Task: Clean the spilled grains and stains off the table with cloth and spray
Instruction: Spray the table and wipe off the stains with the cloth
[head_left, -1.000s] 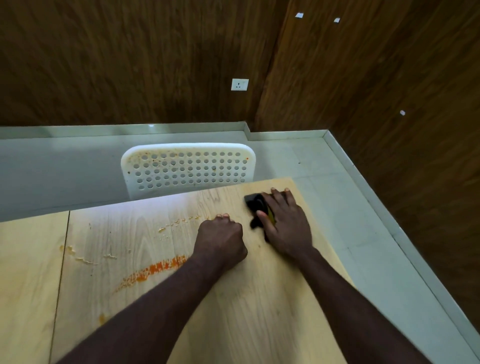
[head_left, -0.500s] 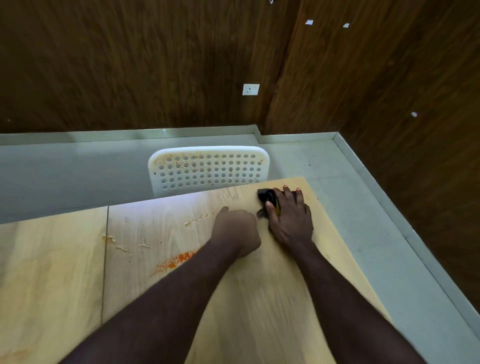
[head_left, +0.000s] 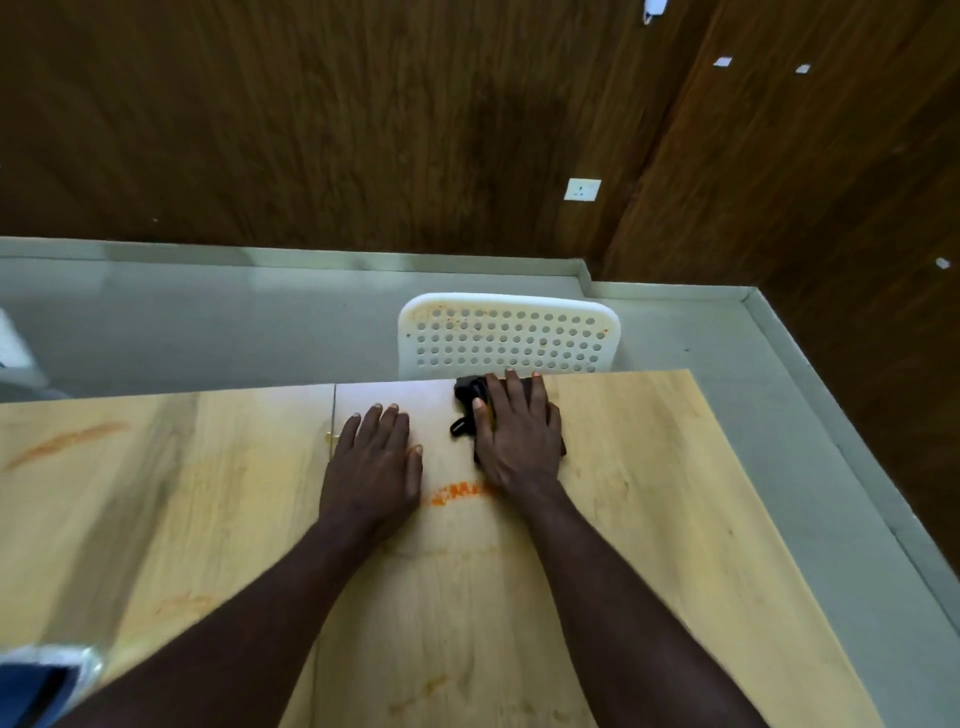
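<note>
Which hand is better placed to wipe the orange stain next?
The right hand: it presses the black cloth, just beyond the orange stain. The left hand lies flat, empty.

Two bare forearms in lower half of frame. Left forearm (head_left: 249, 613) runs up from lower left corner, right forearm (head_left: 613, 587) from lower right. Both uncovered along whole visible length, frame edge to wrist. Each wide at bottom edge, narrowing toward wrist. Left hand (head_left: 371, 462), centre of frame: bare, nails short, trimmed close, nail of thumb showing at right side. Right hand (head_left: 519, 441), just right of centre: bare, nails short, knuckles faintly ridged across back. Lower stretches of both arms in shade, detail soft.
</note>
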